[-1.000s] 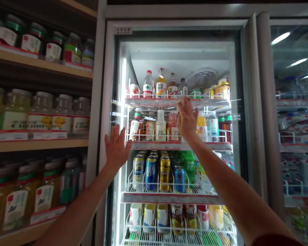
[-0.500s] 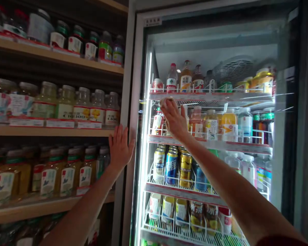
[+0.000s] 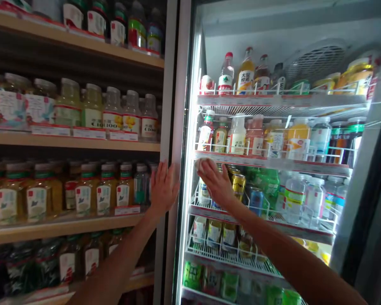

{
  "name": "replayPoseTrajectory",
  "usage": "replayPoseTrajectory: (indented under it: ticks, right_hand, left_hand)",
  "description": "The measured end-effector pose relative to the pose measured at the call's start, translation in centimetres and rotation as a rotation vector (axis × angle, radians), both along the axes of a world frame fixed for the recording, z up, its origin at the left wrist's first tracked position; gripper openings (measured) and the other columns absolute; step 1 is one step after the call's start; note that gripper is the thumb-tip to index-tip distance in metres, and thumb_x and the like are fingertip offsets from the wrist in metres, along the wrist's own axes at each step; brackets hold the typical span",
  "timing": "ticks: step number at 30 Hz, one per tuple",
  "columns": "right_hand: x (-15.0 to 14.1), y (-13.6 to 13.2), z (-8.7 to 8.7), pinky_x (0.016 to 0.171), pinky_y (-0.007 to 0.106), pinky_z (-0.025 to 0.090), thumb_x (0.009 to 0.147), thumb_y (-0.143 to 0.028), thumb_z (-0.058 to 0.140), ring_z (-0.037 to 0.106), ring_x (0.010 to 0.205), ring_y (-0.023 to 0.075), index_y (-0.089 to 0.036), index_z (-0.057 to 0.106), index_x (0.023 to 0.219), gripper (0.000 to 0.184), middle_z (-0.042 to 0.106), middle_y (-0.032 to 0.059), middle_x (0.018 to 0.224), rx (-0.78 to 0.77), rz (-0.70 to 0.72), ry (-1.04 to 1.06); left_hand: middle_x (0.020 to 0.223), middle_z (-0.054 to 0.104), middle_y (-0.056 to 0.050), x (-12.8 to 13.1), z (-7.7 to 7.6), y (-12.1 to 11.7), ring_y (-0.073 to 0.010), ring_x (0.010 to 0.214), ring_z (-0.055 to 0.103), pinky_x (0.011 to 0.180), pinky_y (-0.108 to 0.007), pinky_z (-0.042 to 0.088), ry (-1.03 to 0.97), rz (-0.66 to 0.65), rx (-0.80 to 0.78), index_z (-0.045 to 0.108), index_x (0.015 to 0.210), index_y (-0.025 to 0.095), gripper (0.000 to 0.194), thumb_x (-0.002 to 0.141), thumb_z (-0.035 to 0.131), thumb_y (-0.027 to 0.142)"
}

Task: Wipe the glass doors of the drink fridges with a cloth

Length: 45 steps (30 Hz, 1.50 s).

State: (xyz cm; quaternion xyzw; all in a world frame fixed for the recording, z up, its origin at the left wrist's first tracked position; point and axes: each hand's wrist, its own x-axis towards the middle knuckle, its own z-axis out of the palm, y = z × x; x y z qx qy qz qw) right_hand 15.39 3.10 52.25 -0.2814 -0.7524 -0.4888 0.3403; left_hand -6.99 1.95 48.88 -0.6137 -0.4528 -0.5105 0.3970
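My left hand (image 3: 164,186) lies flat with spread fingers against the grey frame (image 3: 174,123) between the wooden shelving and the lit drinks fridge. It holds nothing. My right hand (image 3: 218,183) reaches up to the fridge's glass door (image 3: 292,76), palm towards the glass, with a pale crumpled cloth (image 3: 204,162) under its fingertips. Behind that hand, through the glass, stand gold cans (image 3: 238,184) and a blue can (image 3: 255,199) in a white wire rack. Part of the cloth is hidden by the fingers.
On the left, wooden shelves (image 3: 127,146) carry rows of bottled drinks (image 3: 104,195). Inside the fridge, wire racks hold juice bottles (image 3: 298,137), a large green bottle (image 3: 268,182) and green cans (image 3: 193,273). A bright light strip (image 3: 190,140) runs down the fridge's left side.
My right hand has moved down the glass with the cloth, from the second rack to the can rack. My left hand sits slightly lower along the frame. The view has tilted downward.
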Motion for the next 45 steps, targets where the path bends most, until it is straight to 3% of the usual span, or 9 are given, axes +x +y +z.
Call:
replayPoseTrajectory:
  ticks: [3, 5, 11, 13, 18, 26, 32, 40, 45]
  right_hand:
    - [0.9, -0.7, -6.6, 0.115, 0.048, 0.010, 0.085, -0.019, 0.047, 0.024, 0.138, 0.0208, -0.029, 0.048, 0.126, 0.043, 0.039, -0.0006, 0.144, 0.002, 0.070, -0.204]
    - [1.6, -0.9, -8.1, 0.116, 0.046, 0.007, 0.085, -0.018, 0.046, 0.025, 0.137, 0.0193, -0.029, 0.050, 0.125, 0.041, 0.041, -0.0024, 0.142, 0.007, 0.082, -0.244]
    - [4.0, -0.9, -2.2, 0.112, 0.055, 0.008, 0.086, -0.019, 0.045, 0.023, 0.139, 0.0232, -0.028, 0.042, 0.132, 0.047, 0.036, 0.0071, 0.145, 0.008, -0.076, 0.172]
    - [4.8, -1.1, -3.2, 0.112, 0.055, 0.009, 0.086, -0.019, 0.044, 0.022, 0.139, 0.0232, -0.029, 0.041, 0.133, 0.049, 0.036, 0.0070, 0.146, -0.022, -0.075, 0.189]
    - [7.4, -2.2, -10.5, 0.114, 0.047, 0.013, 0.086, -0.019, 0.047, 0.029, 0.136, 0.0180, -0.034, 0.043, 0.131, 0.048, 0.042, -0.0007, 0.142, -0.146, 0.010, -0.163]
    - [12.1, -2.0, -4.2, 0.111, 0.057, 0.012, 0.087, -0.020, 0.045, 0.024, 0.138, 0.0245, -0.033, 0.032, 0.138, 0.055, 0.034, 0.0061, 0.147, -0.025, -0.124, 0.279]
    - [14.8, -3.6, -11.3, 0.115, 0.049, 0.009, 0.085, -0.020, 0.049, 0.029, 0.136, 0.0206, -0.030, 0.041, 0.134, 0.051, 0.048, 0.0047, 0.137, -0.103, -0.086, -0.011]
    - [19.6, -2.9, -5.7, 0.112, 0.054, 0.011, 0.085, -0.019, 0.047, 0.025, 0.138, 0.0252, -0.028, 0.036, 0.137, 0.054, 0.026, 0.0098, 0.150, 0.086, -0.152, 0.364]
    - [20.9, -4.3, -11.2, 0.114, 0.049, 0.008, 0.085, -0.020, 0.048, 0.023, 0.139, 0.0210, -0.029, 0.043, 0.133, 0.048, 0.037, 0.0040, 0.145, -0.044, -0.132, 0.052]
  left_hand:
    - [0.149, 0.026, -0.014, 1.0, -2.6, -0.4, -0.0254, 0.139, 0.019, 0.111, -0.048, 0.019, 0.035, -0.025, -0.059, 0.017, 0.144, 0.019, 0.062, 0.089, 0.041, 0.033]
    - [0.149, 0.025, -0.014, 1.6, -4.0, -0.5, -0.0253, 0.139, 0.018, 0.111, -0.048, 0.019, 0.058, -0.040, -0.100, 0.017, 0.144, 0.019, 0.062, 0.089, 0.042, 0.032]
    - [0.149, 0.026, -0.015, 3.8, -6.4, -0.4, -0.0252, 0.140, 0.017, 0.111, -0.050, 0.019, 0.077, -0.088, -0.142, 0.021, 0.143, 0.019, 0.059, 0.089, 0.042, 0.032]
    - [0.148, 0.026, -0.015, 4.9, -7.2, -0.6, -0.0256, 0.140, 0.017, 0.111, -0.050, 0.020, 0.101, -0.103, -0.149, 0.021, 0.143, 0.019, 0.060, 0.089, 0.043, 0.033]
    - [0.147, 0.028, -0.015, 7.1, -8.3, -1.4, -0.0255, 0.139, 0.017, 0.111, -0.050, 0.018, 0.145, -0.140, -0.176, 0.022, 0.142, 0.018, 0.059, 0.089, 0.044, 0.030]
    - [0.149, 0.025, -0.015, 10.6, -7.9, -1.6, -0.0254, 0.140, 0.014, 0.112, -0.049, 0.016, 0.140, -0.189, -0.163, 0.021, 0.143, 0.018, 0.060, 0.089, 0.044, 0.030]
    - [0.147, 0.028, -0.015, 13.4, -8.9, -1.6, -0.0261, 0.140, 0.016, 0.112, -0.049, 0.017, 0.189, -0.214, -0.162, 0.021, 0.143, 0.018, 0.061, 0.088, 0.045, 0.030]
    - [0.147, 0.029, -0.017, 18.5, -8.0, -1.9, -0.0271, 0.140, 0.015, 0.111, -0.050, 0.017, 0.208, -0.293, -0.101, 0.027, 0.140, 0.014, 0.058, 0.087, 0.046, 0.028]
    - [0.147, 0.030, -0.016, 21.0, -8.6, -2.2, -0.0267, 0.140, 0.017, 0.111, -0.050, 0.018, 0.217, -0.309, -0.118, 0.025, 0.141, 0.016, 0.059, 0.087, 0.047, 0.027]
